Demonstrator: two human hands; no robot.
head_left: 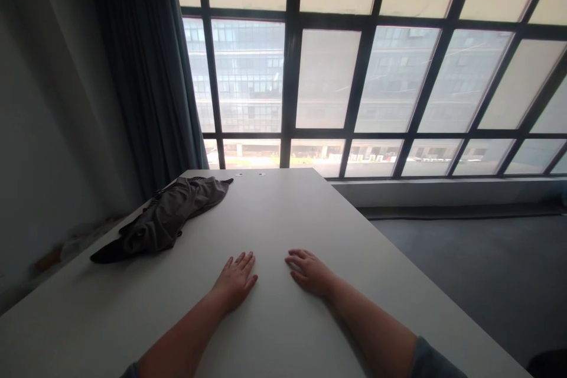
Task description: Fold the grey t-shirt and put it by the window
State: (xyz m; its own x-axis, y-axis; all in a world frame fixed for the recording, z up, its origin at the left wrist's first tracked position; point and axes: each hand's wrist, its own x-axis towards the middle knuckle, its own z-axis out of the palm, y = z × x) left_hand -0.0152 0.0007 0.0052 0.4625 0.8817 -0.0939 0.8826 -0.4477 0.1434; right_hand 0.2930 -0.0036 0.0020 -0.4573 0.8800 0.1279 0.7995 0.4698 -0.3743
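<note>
My left hand (236, 281) lies palm down on the white worktop (270, 218), fingers spread, with nothing in it. My right hand (311, 271) rests across from it, nearer the right edge, loosely open and likewise free. The crumpled dark cloth (170, 218) lies along the left edge, reaching toward the far left corner.

White table (274, 212), rumpled dark cloth (170, 212), hands (235, 283) (312, 273)

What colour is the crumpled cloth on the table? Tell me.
The crumpled cloth is dark brownish grey with black parts, seen best in the head view.
</note>
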